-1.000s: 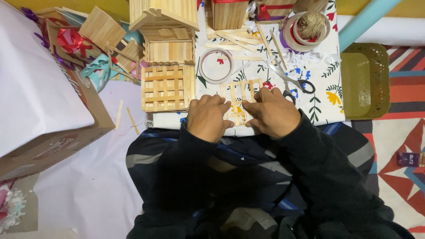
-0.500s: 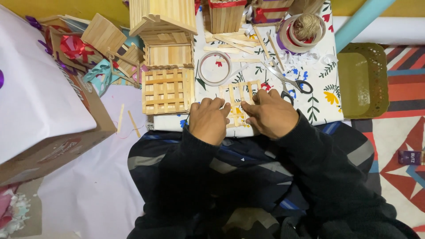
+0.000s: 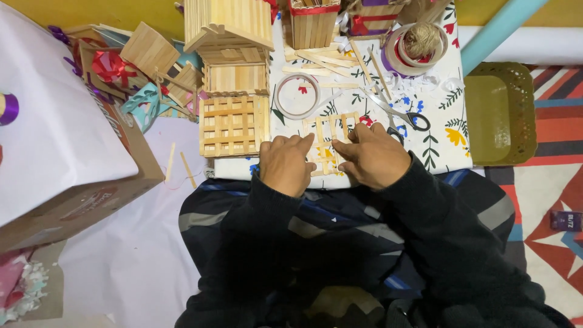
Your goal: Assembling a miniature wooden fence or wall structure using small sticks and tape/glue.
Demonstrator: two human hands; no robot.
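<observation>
Both hands press on a small stick lattice right of the finished grid: left hand curled, fingertips on its left edge; right hand pinching its right side. Since a second ago they barely shifted, suggesting glued sticks being held. Scissors lie right of the lattice.

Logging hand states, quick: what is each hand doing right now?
Left hand: fingers curled, pressing the stick lattice.
Right hand: fingers bent, pressing the same lattice; grip cannot be told.

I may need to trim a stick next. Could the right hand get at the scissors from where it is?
Probably yes: the scissors lie open on the cloth just beyond the right hand, nothing between them.
</observation>
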